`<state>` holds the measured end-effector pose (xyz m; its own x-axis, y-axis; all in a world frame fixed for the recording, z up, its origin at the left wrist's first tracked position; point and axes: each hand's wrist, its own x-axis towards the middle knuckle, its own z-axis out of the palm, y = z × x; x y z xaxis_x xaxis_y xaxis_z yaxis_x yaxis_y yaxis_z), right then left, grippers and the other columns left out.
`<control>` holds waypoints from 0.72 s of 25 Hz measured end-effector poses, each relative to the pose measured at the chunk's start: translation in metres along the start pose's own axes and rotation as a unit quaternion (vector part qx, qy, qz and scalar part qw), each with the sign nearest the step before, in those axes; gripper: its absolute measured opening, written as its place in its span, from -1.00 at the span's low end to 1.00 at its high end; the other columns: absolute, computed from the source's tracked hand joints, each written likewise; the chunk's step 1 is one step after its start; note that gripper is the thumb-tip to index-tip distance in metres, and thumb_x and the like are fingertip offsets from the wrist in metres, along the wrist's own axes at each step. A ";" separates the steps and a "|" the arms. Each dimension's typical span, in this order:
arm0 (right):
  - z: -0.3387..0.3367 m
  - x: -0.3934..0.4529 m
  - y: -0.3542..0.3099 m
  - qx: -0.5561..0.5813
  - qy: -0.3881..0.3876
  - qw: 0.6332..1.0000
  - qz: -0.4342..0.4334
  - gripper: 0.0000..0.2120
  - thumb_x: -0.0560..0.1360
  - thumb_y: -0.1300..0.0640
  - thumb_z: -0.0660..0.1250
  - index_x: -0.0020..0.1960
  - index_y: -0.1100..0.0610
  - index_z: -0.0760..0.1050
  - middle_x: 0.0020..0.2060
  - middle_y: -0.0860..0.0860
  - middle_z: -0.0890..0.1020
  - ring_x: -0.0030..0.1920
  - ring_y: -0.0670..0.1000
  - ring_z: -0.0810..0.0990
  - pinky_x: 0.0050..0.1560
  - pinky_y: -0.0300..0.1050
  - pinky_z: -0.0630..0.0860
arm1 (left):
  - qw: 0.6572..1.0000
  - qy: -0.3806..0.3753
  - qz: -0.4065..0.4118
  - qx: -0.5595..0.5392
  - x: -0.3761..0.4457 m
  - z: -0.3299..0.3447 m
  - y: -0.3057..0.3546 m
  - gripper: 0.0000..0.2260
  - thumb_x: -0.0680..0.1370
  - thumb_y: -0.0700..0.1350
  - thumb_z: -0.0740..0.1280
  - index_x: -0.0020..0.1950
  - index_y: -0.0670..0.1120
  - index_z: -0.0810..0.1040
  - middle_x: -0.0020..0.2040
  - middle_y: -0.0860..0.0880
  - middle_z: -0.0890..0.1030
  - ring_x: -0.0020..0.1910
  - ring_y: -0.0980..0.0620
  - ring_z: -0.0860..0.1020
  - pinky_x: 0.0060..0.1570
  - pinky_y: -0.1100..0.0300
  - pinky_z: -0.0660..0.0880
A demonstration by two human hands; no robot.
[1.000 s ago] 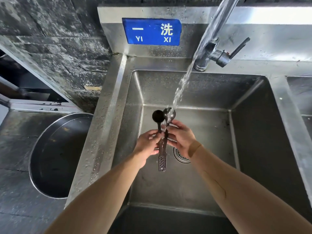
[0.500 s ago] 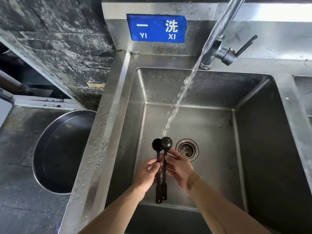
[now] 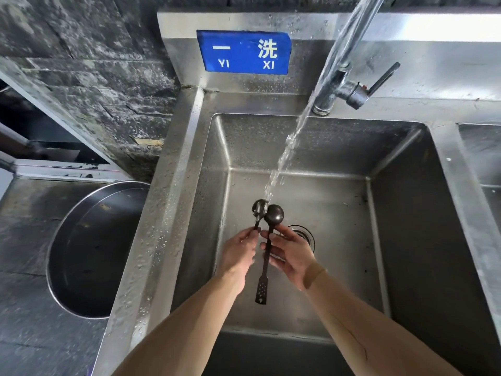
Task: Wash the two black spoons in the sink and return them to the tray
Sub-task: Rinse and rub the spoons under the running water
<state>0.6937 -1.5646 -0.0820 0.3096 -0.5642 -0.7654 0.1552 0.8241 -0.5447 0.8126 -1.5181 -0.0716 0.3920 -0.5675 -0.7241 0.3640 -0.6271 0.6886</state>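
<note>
Shiny steel sink (image 3: 406, 213) sits below me. Water (image 3: 290, 142) pours from the tap (image 3: 339, 74). My left hand (image 3: 238, 256) pinches one black spoon (image 3: 259, 210) under the water. My right hand (image 3: 291, 252) pinches the other black spoon (image 3: 267, 256) just beside it.

Commercial kitchen wash stn, not a home. Deep stainless sink (image 3: 406, 213) under both hands, w/ a 2nd basin (image 3: 482, 158) just right of it. Blue sign (image 3: 244, 52) on the steel splashback above the hands reads "YI XI" w/ Chinese chars. Tall lever tap (image 3: 349, 88) up right, water running. Big round steel bowl (image 3: 89, 248) left of the hands; grimy dark tile wall (image 3: 95, 71) up left.
</note>
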 end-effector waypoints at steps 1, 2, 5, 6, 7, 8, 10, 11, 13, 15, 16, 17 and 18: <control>-0.001 -0.001 -0.003 0.009 0.002 1.000 -0.002 -0.68 0.56 0.32 0.28 0.26 0.05 0.54 0.01 0.06 0.74 -0.09 0.08 0.69 -0.14 -0.06 0.58 | 1.000 -0.019 0.000 -0.018 0.002 0.002 0.004 -0.81 0.56 -0.13 0.33 0.14 -0.05 0.64 -0.33 -0.02 0.61 -0.43 0.12 0.43 -0.45 0.25 0.36; -0.001 -0.001 -0.007 0.015 0.004 1.000 -0.006 -0.68 0.56 0.32 0.28 0.25 0.05 0.55 0.01 0.08 0.74 -0.08 0.10 0.69 -0.10 -0.03 0.58 | 0.999 -0.038 0.003 -0.034 0.003 0.003 0.009 -0.83 0.55 -0.16 0.34 0.12 -0.08 0.64 -0.35 -0.01 0.62 -0.44 0.11 0.45 -0.47 0.24 0.36; 0.000 0.000 -0.028 0.008 0.003 1.000 -0.027 -0.70 0.56 0.30 0.28 0.20 0.02 0.56 0.03 0.09 0.74 0.05 0.14 0.70 0.08 0.03 0.59 | 0.996 -0.060 0.025 -0.060 0.007 0.006 0.033 -0.90 0.53 -0.19 0.36 0.00 -0.06 0.63 -0.26 -0.05 0.71 -0.37 0.05 0.58 -0.40 0.20 0.50; 0.001 0.001 -0.038 0.005 -0.003 0.999 -0.037 -0.72 0.56 0.29 0.28 0.19 0.01 0.56 0.03 0.09 0.74 0.07 0.13 0.70 0.12 0.05 0.58 | 0.996 -0.057 0.029 -0.068 0.010 0.008 0.042 -0.90 0.54 -0.20 0.34 0.00 -0.05 0.63 -0.21 -0.05 0.73 -0.31 0.02 0.62 -0.32 0.16 0.54; 0.004 0.002 -0.048 0.003 -0.010 0.999 -0.048 -0.73 0.56 0.29 0.28 0.17 0.01 0.56 0.02 0.07 0.74 0.07 0.11 0.71 0.13 0.05 0.58 | 0.995 -0.056 0.029 -0.078 0.013 0.011 0.053 -0.88 0.56 -0.19 0.31 0.01 -0.04 0.62 -0.16 -0.07 0.74 -0.24 0.00 0.64 -0.23 0.11 0.56; 0.007 0.004 -0.059 0.001 -0.016 0.998 -0.060 -0.73 0.56 0.28 0.28 0.16 0.01 0.56 0.00 0.05 0.75 0.04 0.09 0.72 0.11 0.05 0.58 | 0.994 -0.059 0.027 -0.091 0.016 0.013 0.064 -0.87 0.58 -0.18 0.28 0.01 -0.04 0.61 -0.11 -0.09 0.73 -0.18 -0.03 0.66 -0.14 0.06 0.57; 0.015 0.008 -0.079 -0.004 -0.023 0.996 -0.084 -0.72 0.56 0.29 0.28 0.20 0.03 0.55 -0.02 0.04 0.75 -0.01 0.05 0.73 0.04 0.00 0.60 | 0.988 -0.084 0.029 -0.123 0.021 0.019 0.089 -0.86 0.60 -0.14 0.24 0.01 -0.05 0.61 -0.05 -0.12 0.71 -0.12 -0.06 0.65 -0.08 0.03 0.56; 0.018 0.009 -0.088 -0.003 -0.025 0.995 -0.094 -0.71 0.56 0.29 0.29 0.22 0.05 0.55 -0.04 0.03 0.75 -0.04 0.04 0.73 0.00 -0.01 0.60 | 0.985 -0.099 0.034 -0.136 0.023 0.021 0.101 -0.84 0.60 -0.10 0.24 0.01 -0.07 0.61 -0.06 -0.11 0.71 -0.12 -0.06 0.64 -0.08 0.05 0.56; 0.023 0.012 -0.103 0.008 -0.031 0.993 -0.110 -0.71 0.55 0.30 0.30 0.23 0.08 0.54 -0.11 0.03 0.76 -0.12 0.02 0.74 -0.03 -0.01 0.61 | 0.981 -0.120 0.043 -0.147 0.025 0.025 0.121 -0.77 0.60 -0.02 0.22 0.00 -0.10 0.62 -0.13 -0.09 0.73 -0.16 -0.04 0.65 -0.06 0.07 0.54; 0.025 0.012 -0.109 0.011 -0.036 0.992 -0.118 -0.74 0.55 0.29 0.30 0.19 0.07 0.54 -0.16 0.01 0.76 -0.17 0.01 0.74 -0.03 0.00 0.61 | 0.980 -0.128 0.047 -0.142 0.027 0.028 0.128 -0.73 0.59 0.04 0.22 0.04 -0.10 0.62 -0.15 -0.07 0.74 -0.20 -0.02 0.66 -0.04 0.06 0.53; 0.024 0.011 -0.109 0.008 -0.036 0.992 -0.118 -0.76 0.55 0.29 0.30 0.16 0.06 0.54 -0.16 0.01 0.76 -0.17 0.01 0.75 -0.02 0.01 0.61 | 0.981 -0.131 0.045 -0.138 0.027 0.029 0.126 -0.72 0.59 0.05 0.21 0.06 -0.10 0.61 -0.16 -0.06 0.74 -0.21 -0.02 0.67 -0.05 0.06 0.52; 0.022 0.010 -0.106 0.005 -0.035 0.993 -0.115 -0.77 0.55 0.29 0.30 0.14 0.05 0.55 -0.13 0.01 0.76 -0.16 0.01 0.75 -0.02 0.01 0.60 | 0.981 -0.133 0.040 -0.137 0.027 0.029 0.120 -0.72 0.59 0.06 0.21 0.06 -0.09 0.61 -0.16 -0.05 0.74 -0.20 -0.01 0.66 -0.06 0.06 0.52; 0.019 0.009 -0.099 0.001 -0.033 0.994 -0.109 -0.77 0.55 0.28 0.30 0.14 0.05 0.56 -0.10 0.02 0.76 -0.13 0.01 0.75 -0.02 0.00 0.60 | 0.981 -0.133 0.032 -0.138 0.026 0.028 0.110 -0.72 0.59 0.06 0.21 0.04 -0.08 0.61 -0.17 -0.04 0.74 -0.18 -0.01 0.66 -0.07 0.06 0.53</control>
<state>0.6986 -1.6504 -0.0287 0.3286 -0.7245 -0.6059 0.2260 0.6832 -0.6944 0.8395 -1.6171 -0.0160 0.2008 -0.7428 -0.6387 0.5746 -0.4387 0.6909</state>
